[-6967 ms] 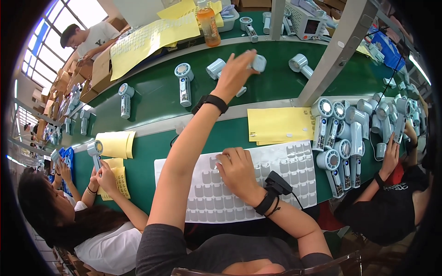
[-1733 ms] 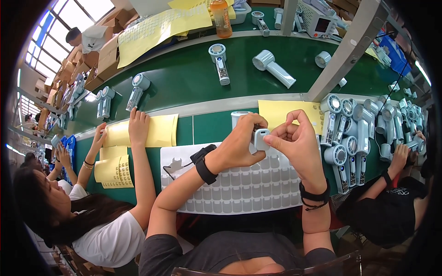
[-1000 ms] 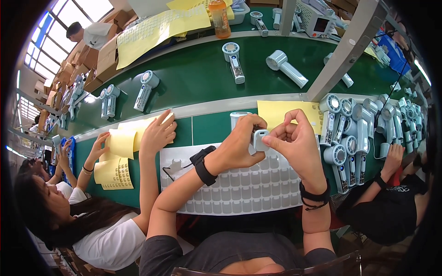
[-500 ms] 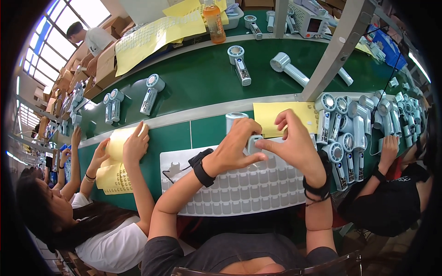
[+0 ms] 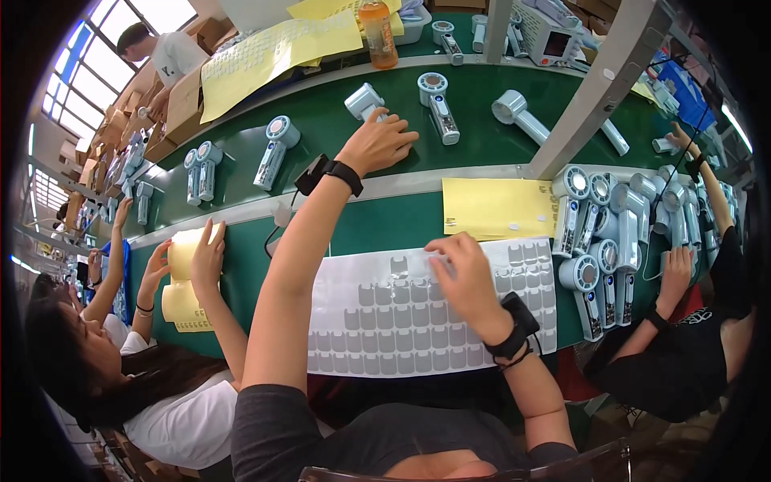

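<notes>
At the far side of the bench, my left hand (image 5: 379, 146) curls over the handle of a pale blue handheld fan (image 5: 361, 100), which lies on the green conveyor belt with its round head pointing left. My palm and fingers cover most of that handle. My right hand (image 5: 464, 281) is low over the far part of a white sheet of grey stickers (image 5: 385, 341), thumb and index finger bent together near its upper edge. Whatever sits between those fingertips is too small to make out. Several stickers are gone from the sheet's upper left.
Several fans lie spaced along the belt (image 5: 241, 153). More fans (image 5: 598, 241) are piled on the right beside a yellow sheet (image 5: 502, 207). A metal post (image 5: 598, 88) rises at the right. Co-workers sit on both sides; one handles yellow paper (image 5: 186, 301).
Both hands were together at a fan above the sticker sheet. My left hand has carried the fan forward to the belt, and my right has moved down to the sheet.
</notes>
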The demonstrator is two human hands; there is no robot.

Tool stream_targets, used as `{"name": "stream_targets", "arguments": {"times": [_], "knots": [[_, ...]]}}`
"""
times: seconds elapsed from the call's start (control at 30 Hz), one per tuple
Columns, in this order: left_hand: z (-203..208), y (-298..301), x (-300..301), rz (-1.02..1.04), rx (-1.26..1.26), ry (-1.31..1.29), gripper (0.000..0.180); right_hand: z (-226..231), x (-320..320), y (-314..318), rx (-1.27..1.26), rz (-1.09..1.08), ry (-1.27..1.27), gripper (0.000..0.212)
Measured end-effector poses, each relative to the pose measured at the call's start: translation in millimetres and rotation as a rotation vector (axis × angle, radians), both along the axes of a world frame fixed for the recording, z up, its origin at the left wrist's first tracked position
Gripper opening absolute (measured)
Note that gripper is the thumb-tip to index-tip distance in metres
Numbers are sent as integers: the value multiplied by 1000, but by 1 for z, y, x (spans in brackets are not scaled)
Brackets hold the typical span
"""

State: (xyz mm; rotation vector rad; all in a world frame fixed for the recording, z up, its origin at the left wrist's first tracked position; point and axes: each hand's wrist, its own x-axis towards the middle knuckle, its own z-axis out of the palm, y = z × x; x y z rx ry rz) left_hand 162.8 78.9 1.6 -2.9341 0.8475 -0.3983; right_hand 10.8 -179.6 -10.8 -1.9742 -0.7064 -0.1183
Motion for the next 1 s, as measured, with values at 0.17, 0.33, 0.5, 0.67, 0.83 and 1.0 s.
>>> {"name": "stream_targets", "arguments": {"times": [0.17,0.33,0.5,0.67,0.83,1.0], "knots": [[-14,-39,5,57,-234,-138,24,-3,-15,16,-154,-56,-154,17],[-3,-80,13,-96,-187,-178,51,-4,-17,22,-114,-29,-100,17],[-9,-84,39,-220,-70,-146,59,-6,-19,28,-73,-80,-102,14],[2,-99,52,-144,-151,-108,52,-12,-20,28,-81,-66,-136,14],[15,-88,60,-151,-59,-137,43,-9,-20,28,-73,-22,-98,15],[28,-74,46,62,-983,-124,38,-12,-23,31,-3,-86,-71,18]]}}
